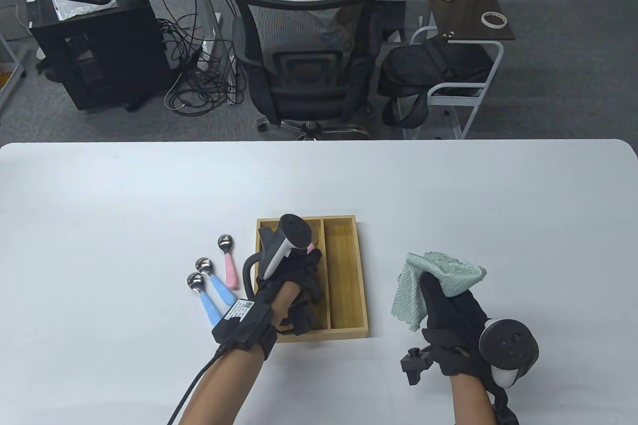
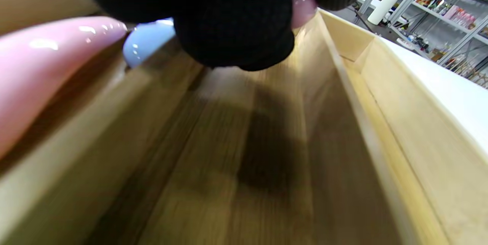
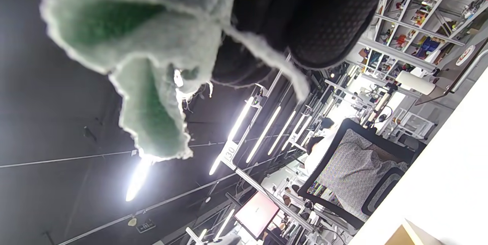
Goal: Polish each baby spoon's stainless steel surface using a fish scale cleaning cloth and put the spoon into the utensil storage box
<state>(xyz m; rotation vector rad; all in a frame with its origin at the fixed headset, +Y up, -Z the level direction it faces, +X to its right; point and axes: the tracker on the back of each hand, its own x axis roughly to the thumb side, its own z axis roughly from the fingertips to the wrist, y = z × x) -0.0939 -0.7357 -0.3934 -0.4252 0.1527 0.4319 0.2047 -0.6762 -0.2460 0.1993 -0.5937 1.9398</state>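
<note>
A white table (image 1: 99, 206) holds a wooden box (image 1: 346, 275) with two long compartments, their long axis running away from the person. The left hand (image 1: 289, 285) is over the left compartment, fingers curled round a pink-handled spoon (image 1: 311, 247); in the left wrist view its pink handle end (image 2: 303, 6) peeks out between the black fingertips (image 2: 236, 27), just above the compartment floor. Which way this spoon's bowl points cannot be told.

The right hand (image 1: 451, 325) is raised to the right of the box, well apart from it, fingers closed on a crumpled green cloth (image 1: 438, 280).

Three spoons lie on the table just left of the box, side by side, steel bowls pointing away and slightly left, handles toward the person: one pink spoon (image 1: 228, 265) farthest, then two blue spoons (image 1: 214, 283) (image 1: 204, 300).
</note>
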